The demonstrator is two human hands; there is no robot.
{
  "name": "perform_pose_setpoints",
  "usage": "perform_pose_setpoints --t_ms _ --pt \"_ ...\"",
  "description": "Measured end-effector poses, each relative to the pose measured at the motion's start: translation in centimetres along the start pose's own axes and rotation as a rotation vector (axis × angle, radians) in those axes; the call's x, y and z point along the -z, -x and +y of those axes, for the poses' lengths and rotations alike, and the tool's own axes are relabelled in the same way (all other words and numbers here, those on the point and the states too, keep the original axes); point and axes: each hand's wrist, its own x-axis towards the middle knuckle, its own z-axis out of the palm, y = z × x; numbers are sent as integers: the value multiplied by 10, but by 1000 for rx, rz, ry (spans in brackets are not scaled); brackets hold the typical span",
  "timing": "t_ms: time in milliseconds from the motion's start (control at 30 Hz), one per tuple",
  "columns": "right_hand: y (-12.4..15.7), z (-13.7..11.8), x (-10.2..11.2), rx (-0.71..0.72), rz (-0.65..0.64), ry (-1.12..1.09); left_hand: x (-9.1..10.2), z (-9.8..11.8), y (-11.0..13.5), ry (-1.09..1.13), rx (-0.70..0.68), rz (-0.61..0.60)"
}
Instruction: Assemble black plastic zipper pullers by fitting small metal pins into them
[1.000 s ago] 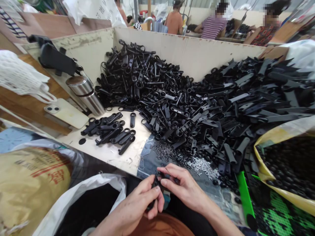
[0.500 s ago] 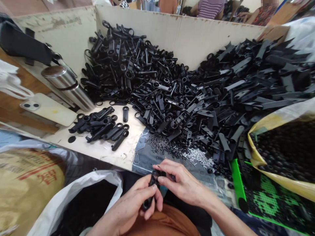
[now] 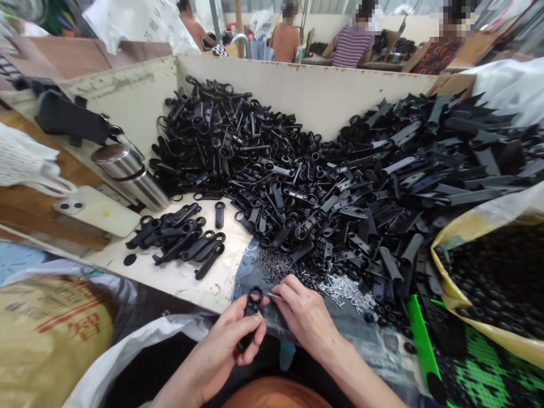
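Observation:
My left hand (image 3: 232, 334) is closed around a black plastic handle piece (image 3: 254, 300), its toothed ring end pointing up and away from me. Close to that ring, my right hand (image 3: 304, 311) pinches a thin, pale metal pin (image 3: 274, 295) between thumb and fingertips. Just beyond my hands lie a heap of silver metal pins (image 3: 346, 290) and a scatter of tiny dark metal parts (image 3: 272, 265). On the left of the worktop is a small group of black ring-ended handles (image 3: 187, 235).
Large piles of black ringed parts (image 3: 238, 136) and black flat covers (image 3: 425, 141) fill the bin. A steel flask (image 3: 138, 178) and pale phone (image 3: 100, 209) lie left. Sacks, a yellow-edged bag (image 3: 450, 238) and a green tray (image 3: 420, 340) flank me. Several people sit beyond.
My right hand has come away from the handle piece and now pinches a pin. My left hand has tilted the piece so its ring shows. The camera view has tipped upward.

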Motion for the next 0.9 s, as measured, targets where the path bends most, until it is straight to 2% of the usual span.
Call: perform_pose_setpoints --t_ms 100,233,367,500,600,733,800,900 --pt "2 0 -4 17 11 8 1 -3 1 -18 -3 -1" --pt "19 1 3 22 31 44 -5 -2 -2 -88 -72 43" --pt "39 5 11 3 55 110 -17 1 -13 -276 -172 121" --pt "43 3 11 -13 29 172 -23 -2 -28 -390 -253 171" --pt "42 4 16 -42 33 101 -17 -11 -39 -487 -325 256" --pt "46 19 35 -134 172 -87 -6 -22 -45 -625 -487 357" --pt "47 28 44 -172 211 -100 -6 -25 -43 -702 -491 375" --pt "43 35 47 -149 180 -30 -14 -23 -38 -859 -448 381"
